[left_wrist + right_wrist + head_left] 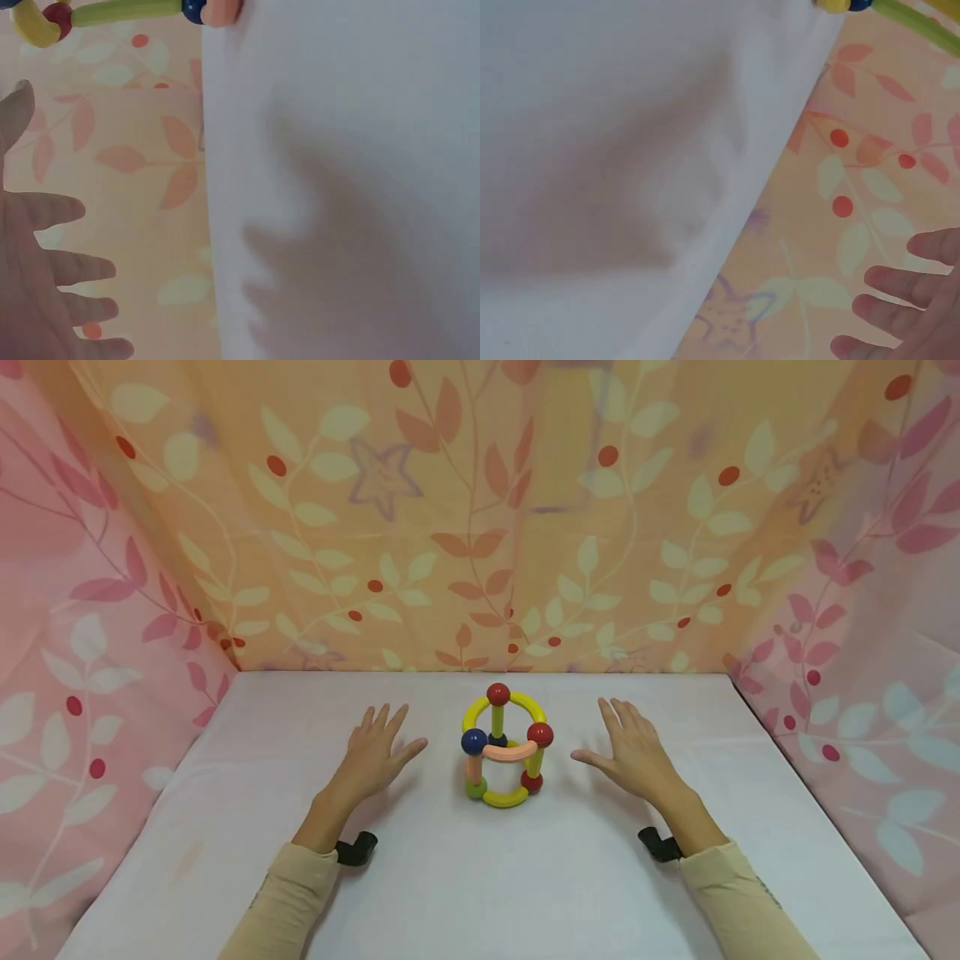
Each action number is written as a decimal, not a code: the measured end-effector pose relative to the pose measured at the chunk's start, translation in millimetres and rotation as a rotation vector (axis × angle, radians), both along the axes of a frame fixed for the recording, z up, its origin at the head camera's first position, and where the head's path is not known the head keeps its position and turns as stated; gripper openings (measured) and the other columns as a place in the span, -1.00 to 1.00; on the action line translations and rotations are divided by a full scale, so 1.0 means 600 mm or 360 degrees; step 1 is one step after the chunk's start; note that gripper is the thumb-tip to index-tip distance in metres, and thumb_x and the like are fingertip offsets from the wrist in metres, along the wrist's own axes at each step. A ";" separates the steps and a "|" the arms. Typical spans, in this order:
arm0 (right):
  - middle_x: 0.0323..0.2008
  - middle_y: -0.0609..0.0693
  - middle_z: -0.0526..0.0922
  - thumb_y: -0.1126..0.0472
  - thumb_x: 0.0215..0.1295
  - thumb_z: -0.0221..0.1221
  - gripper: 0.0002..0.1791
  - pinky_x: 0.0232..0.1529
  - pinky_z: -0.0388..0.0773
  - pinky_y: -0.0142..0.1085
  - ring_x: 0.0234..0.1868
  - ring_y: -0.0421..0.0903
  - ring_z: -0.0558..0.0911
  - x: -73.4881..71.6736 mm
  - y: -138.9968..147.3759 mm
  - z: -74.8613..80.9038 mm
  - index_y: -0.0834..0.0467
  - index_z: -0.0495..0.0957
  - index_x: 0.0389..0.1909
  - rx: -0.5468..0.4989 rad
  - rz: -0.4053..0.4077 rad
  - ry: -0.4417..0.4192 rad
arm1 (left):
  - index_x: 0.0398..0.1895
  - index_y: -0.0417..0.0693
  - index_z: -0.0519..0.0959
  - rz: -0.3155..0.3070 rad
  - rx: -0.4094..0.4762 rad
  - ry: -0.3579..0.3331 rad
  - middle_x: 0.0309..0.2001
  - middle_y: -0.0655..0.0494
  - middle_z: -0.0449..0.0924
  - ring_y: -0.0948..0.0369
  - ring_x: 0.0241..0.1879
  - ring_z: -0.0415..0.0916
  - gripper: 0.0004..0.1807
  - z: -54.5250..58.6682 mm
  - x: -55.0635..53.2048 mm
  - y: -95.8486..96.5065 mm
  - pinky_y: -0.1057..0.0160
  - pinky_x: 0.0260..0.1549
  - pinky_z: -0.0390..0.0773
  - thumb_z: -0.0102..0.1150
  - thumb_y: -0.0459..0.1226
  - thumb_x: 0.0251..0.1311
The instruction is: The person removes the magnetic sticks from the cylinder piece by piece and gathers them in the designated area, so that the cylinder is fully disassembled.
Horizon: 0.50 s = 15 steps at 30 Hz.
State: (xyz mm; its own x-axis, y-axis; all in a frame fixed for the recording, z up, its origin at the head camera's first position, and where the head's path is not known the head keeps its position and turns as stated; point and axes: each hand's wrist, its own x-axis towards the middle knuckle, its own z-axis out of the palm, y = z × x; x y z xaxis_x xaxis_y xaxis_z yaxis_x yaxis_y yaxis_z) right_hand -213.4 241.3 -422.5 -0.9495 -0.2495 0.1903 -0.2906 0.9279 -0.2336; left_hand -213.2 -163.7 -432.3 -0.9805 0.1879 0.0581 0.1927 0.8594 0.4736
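Observation:
A small frame toy (512, 753) of balls and rods stands upright on the white table, between the two hands. Its top ring joins yellow curved rods, a peach curved rod (495, 752), two red balls and a blue ball (474, 742). Straight rods lead down to a lower ring with a green ball (476, 787) and a red ball (532, 782). Left of it, the left hand (377, 756) is spread above the table, thumb towards the toy. On the other side, the right hand (628, 752) mirrors it, fingers straight. Both hold nothing and are apart from the toy.
White cloth covers the table (480, 885). Behind it hangs a yellow leaf-patterned curtain (480, 527), with pink patterned cloth (67, 635) along the sides. Black wrist devices (358, 849) stick out inward from both sleeves. Each hand casts a shadow on the cloth.

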 end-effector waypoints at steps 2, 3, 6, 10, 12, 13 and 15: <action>0.43 0.34 0.16 -0.37 0.11 0.22 0.15 0.41 0.04 0.25 0.46 0.31 0.10 0.003 -0.003 0.005 0.28 0.00 0.49 -0.0027 0.0047 0.0027 | 0.54 -0.04 0.04 -0.0033 0.0067 -0.0006 0.52 -0.33 -0.08 -0.31 0.51 -0.27 -0.14 0.004 0.002 0.004 -0.41 0.37 -0.13 -0.10 0.24 0.34; 0.43 0.33 0.17 -0.36 0.11 0.24 0.15 0.42 0.05 0.23 0.46 0.29 0.11 0.004 -0.005 0.007 0.29 0.01 0.49 -0.0042 0.0070 0.0045 | 0.54 -0.03 0.04 -0.0050 0.0112 -0.0014 0.52 -0.30 -0.07 -0.30 0.51 -0.26 -0.16 0.006 0.004 0.007 -0.41 0.37 -0.12 -0.10 0.22 0.35; 0.42 0.29 0.21 -0.31 0.08 0.30 0.14 0.42 0.08 0.21 0.45 0.26 0.16 0.005 -0.012 0.012 0.29 0.05 0.48 -0.0093 0.0142 0.0109 | 0.53 -0.04 0.05 -0.0115 0.0251 -0.0012 0.52 -0.25 -0.02 -0.26 0.52 -0.20 -0.22 0.013 0.007 0.012 -0.38 0.37 -0.09 -0.11 0.15 0.40; 0.41 0.25 0.25 -0.26 0.02 0.37 0.14 0.40 0.16 0.20 0.43 0.23 0.23 0.011 -0.020 0.018 0.28 0.09 0.47 -0.0149 0.0213 0.0176 | 0.51 -0.07 0.10 -0.0237 0.0457 0.0007 0.51 -0.17 0.06 -0.19 0.51 -0.08 -0.31 0.020 0.011 0.021 -0.29 0.41 -0.02 -0.11 0.04 0.45; 0.41 0.25 0.27 -0.24 0.00 0.39 0.14 0.38 0.20 0.20 0.42 0.23 0.25 0.014 -0.024 0.023 0.27 0.11 0.47 -0.0175 0.0252 0.0200 | 0.51 -0.04 0.12 -0.0277 0.0534 0.0006 0.51 -0.13 0.08 -0.15 0.51 -0.04 -0.33 0.025 0.015 0.025 -0.28 0.40 0.02 -0.09 0.02 0.45; 0.41 0.24 0.27 -0.22 -0.01 0.41 0.13 0.37 0.22 0.20 0.41 0.23 0.26 0.016 -0.026 0.026 0.27 0.12 0.46 -0.0190 0.0276 0.0207 | 0.51 -0.02 0.13 -0.0295 0.0569 0.0013 0.51 -0.10 0.10 -0.14 0.51 -0.01 -0.34 0.027 0.017 0.027 -0.28 0.40 0.05 -0.07 0.01 0.45; 0.40 0.23 0.29 -0.18 -0.03 0.43 0.12 0.35 0.26 0.19 0.40 0.23 0.29 0.020 -0.031 0.033 0.27 0.15 0.46 -0.0221 0.0325 0.0230 | 0.50 0.02 0.15 -0.0309 0.0616 0.0025 0.50 -0.06 0.13 -0.11 0.50 0.03 -0.34 0.032 0.021 0.033 -0.29 0.38 0.09 -0.03 0.00 0.43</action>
